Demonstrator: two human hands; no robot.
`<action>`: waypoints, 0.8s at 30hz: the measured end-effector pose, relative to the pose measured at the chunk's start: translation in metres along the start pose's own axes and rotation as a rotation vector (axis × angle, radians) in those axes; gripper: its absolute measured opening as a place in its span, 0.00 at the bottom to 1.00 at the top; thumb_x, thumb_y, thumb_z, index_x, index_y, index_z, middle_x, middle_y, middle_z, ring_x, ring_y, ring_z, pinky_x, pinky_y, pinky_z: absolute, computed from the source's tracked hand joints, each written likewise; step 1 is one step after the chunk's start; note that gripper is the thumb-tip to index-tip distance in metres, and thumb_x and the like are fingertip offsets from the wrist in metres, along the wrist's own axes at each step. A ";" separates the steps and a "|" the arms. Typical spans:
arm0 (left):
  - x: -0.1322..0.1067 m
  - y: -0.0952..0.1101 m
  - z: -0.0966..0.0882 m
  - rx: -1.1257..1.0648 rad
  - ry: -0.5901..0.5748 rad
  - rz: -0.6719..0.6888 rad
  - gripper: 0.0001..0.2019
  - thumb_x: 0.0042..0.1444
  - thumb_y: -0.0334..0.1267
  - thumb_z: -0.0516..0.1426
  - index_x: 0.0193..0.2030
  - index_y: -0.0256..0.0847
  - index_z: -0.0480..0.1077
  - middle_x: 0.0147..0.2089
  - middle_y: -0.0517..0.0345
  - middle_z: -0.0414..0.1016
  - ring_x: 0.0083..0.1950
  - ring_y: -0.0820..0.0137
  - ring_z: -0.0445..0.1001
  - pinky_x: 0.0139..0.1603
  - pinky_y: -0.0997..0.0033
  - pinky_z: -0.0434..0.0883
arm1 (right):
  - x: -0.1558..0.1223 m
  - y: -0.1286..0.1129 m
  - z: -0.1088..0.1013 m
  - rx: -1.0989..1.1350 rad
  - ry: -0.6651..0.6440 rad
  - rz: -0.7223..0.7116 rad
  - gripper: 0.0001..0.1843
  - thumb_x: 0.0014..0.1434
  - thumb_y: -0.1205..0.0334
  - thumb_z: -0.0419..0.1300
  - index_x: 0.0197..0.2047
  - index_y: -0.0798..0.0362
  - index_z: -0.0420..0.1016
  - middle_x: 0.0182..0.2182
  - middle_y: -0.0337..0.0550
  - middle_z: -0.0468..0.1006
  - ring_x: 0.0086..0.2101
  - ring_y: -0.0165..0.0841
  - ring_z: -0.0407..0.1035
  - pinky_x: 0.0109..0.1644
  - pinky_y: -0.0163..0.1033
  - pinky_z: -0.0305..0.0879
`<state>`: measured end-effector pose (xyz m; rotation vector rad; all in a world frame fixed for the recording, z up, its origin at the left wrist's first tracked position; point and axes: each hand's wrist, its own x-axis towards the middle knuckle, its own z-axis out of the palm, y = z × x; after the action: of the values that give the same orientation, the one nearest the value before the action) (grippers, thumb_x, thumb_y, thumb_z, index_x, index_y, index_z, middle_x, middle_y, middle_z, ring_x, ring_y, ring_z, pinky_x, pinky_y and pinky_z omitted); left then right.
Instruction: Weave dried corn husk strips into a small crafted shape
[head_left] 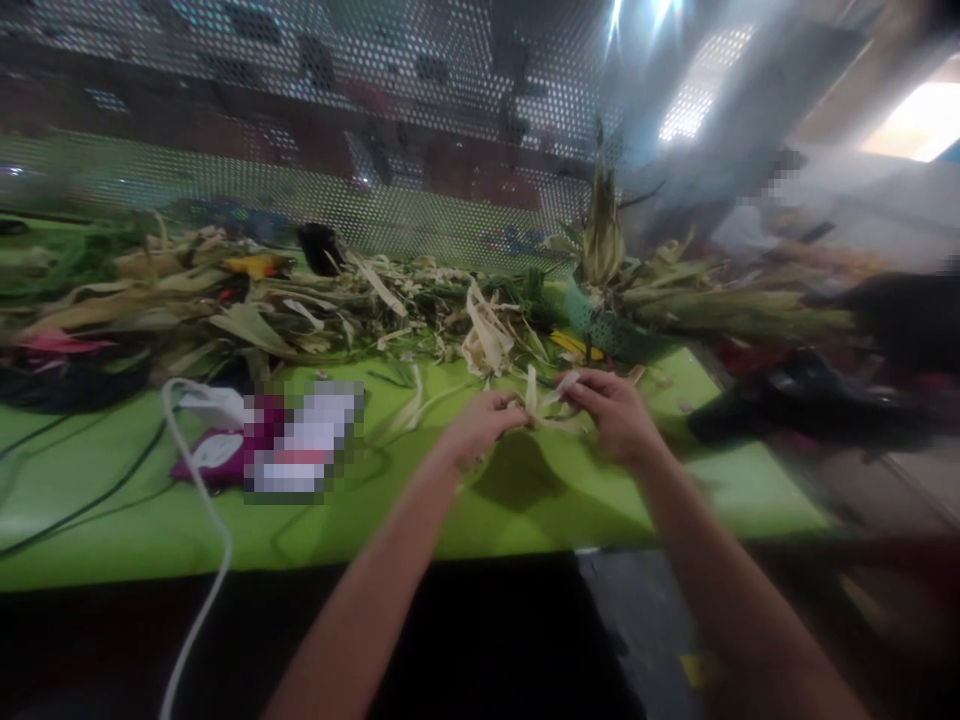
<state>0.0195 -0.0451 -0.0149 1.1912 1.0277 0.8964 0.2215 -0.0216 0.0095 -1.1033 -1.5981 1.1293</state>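
Over the green table (420,510), my left hand (484,428) pinches a pale strip of dried corn husk (532,398). My right hand (616,412), a little to the right, is closed on another whitish end of husk (564,388); whether both ends belong to one piece I cannot tell. Just beyond the hands lies a cream bundle of husk shaped like a flower (486,340). Some thin loose strips (415,400) rest left of my left hand. Motion blur softens the fingertips.
Dried husks (255,325) heap along the back of the table. A green perforated basket (600,325) holds upright husks at the back right. A blurred-out phone-like object (307,440), a purple pouch (217,460) and a white cable (214,510) lie left. Black plastic (780,395) sits right.
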 end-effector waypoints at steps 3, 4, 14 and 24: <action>0.001 0.000 0.000 0.089 0.022 0.037 0.07 0.44 0.39 0.59 0.28 0.37 0.72 0.25 0.62 0.67 0.28 0.75 0.61 0.31 0.72 0.56 | 0.001 0.004 0.005 0.072 -0.009 -0.057 0.15 0.49 0.50 0.69 0.33 0.52 0.79 0.30 0.40 0.76 0.30 0.29 0.67 0.35 0.35 0.66; 0.001 -0.001 0.000 0.123 0.034 0.049 0.07 0.44 0.39 0.59 0.28 0.37 0.72 0.26 0.62 0.67 0.29 0.75 0.62 0.32 0.72 0.57 | 0.001 0.004 0.006 0.054 -0.029 -0.093 0.14 0.50 0.51 0.70 0.32 0.52 0.78 0.32 0.40 0.76 0.31 0.30 0.68 0.36 0.35 0.66; 0.004 -0.003 0.001 0.423 0.082 0.114 0.09 0.49 0.42 0.55 0.28 0.37 0.68 0.24 0.63 0.64 0.28 0.74 0.60 0.29 0.72 0.53 | 0.005 -0.008 0.016 -0.391 -0.223 -0.261 0.10 0.57 0.54 0.65 0.36 0.53 0.79 0.31 0.42 0.79 0.32 0.32 0.70 0.37 0.37 0.64; 0.002 0.001 0.003 0.569 0.116 0.146 0.10 0.50 0.42 0.53 0.24 0.39 0.62 0.21 0.64 0.60 0.26 0.75 0.58 0.27 0.71 0.51 | 0.008 -0.020 0.009 -0.673 -0.264 -0.469 0.03 0.61 0.65 0.61 0.35 0.53 0.77 0.31 0.41 0.75 0.33 0.31 0.69 0.38 0.35 0.60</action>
<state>0.0227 -0.0436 -0.0140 1.7202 1.3559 0.8159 0.2073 -0.0193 0.0282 -0.9163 -2.3893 0.4332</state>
